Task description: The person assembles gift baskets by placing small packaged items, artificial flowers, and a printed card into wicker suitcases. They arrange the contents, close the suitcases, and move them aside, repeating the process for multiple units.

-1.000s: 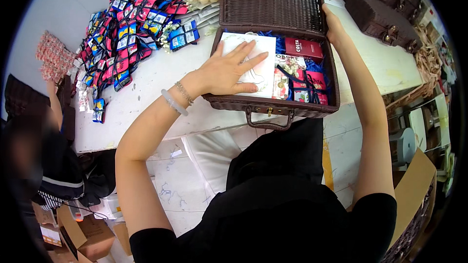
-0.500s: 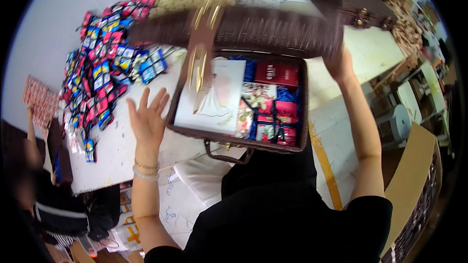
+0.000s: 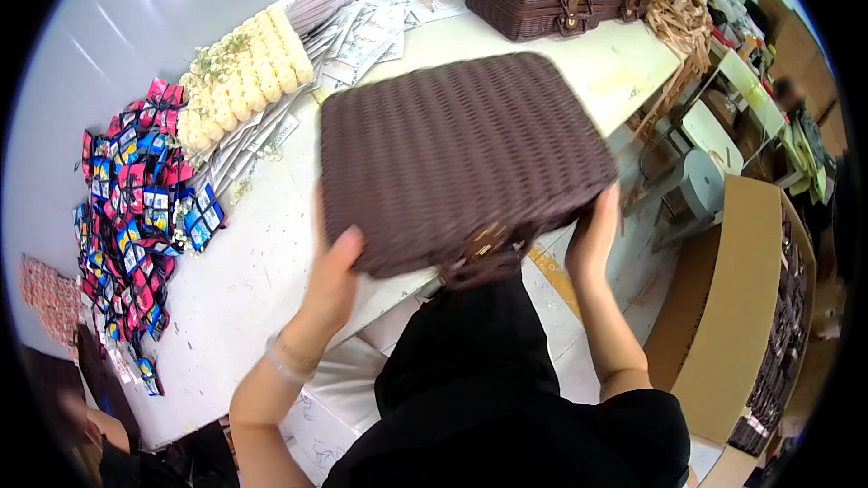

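A dark brown woven suitcase [image 3: 452, 158] is between my two hands, its lid down over the contents. Its brass clasp [image 3: 488, 239] and handle [image 3: 488, 267] face me. My left hand [image 3: 333, 280] grips the near left corner, thumb on top and fingers hidden along the side. My right hand [image 3: 595, 230] holds the near right side, its fingers partly under the edge. The case looks slightly tilted, and whether it touches the table beneath cannot be told.
Left on the white table [image 3: 244, 307] lies a heap of pink and blue packets [image 3: 136, 208], beside cream flowers [image 3: 253, 72] and stacked cards [image 3: 362, 36]. More brown suitcases [image 3: 551, 0] stand at the back. A cardboard box [image 3: 723, 307] and grey stool [image 3: 696, 185] are to the right.
The lid has come down, hiding the card and packages inside. My left hand has gone from spread and free to gripping the case. My right hand has moved down to its near right side.
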`<state>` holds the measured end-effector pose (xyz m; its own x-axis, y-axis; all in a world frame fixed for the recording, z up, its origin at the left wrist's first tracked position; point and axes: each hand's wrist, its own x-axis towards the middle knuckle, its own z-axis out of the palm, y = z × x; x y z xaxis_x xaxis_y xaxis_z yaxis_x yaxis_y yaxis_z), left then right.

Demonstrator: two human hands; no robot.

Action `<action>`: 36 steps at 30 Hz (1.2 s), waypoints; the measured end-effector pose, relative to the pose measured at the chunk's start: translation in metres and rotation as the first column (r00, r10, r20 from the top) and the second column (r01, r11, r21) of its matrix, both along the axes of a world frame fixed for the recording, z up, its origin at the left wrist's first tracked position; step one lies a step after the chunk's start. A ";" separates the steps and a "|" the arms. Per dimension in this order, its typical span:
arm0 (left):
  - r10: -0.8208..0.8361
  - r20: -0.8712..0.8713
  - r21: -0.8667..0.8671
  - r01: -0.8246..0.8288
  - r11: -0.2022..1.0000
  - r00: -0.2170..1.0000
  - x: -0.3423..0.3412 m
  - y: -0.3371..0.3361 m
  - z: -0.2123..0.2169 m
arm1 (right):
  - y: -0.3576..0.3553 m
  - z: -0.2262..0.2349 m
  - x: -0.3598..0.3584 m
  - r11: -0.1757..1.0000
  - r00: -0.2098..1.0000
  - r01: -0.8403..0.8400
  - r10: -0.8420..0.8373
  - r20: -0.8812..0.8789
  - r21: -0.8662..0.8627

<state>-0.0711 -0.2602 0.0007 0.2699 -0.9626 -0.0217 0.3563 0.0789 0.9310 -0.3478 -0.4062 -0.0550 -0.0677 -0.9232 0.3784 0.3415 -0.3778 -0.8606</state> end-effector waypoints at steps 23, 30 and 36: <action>-0.001 0.912 -0.097 0.218 0.971 0.411 -0.020 -0.125 -0.025 | -0.220 0.076 -0.078 0.502 0.509 0.633 -0.843 -0.172 -0.589; 0.114 0.951 -0.011 -0.339 0.941 0.287 0.129 0.035 -0.030 | -0.091 0.074 0.183 0.778 0.807 -0.282 -0.124 -0.577 -0.562; 0.406 0.911 -0.373 -0.575 0.729 -0.076 0.180 0.028 -0.037 | -0.056 0.026 0.404 0.775 0.319 -0.632 0.281 -0.905 0.018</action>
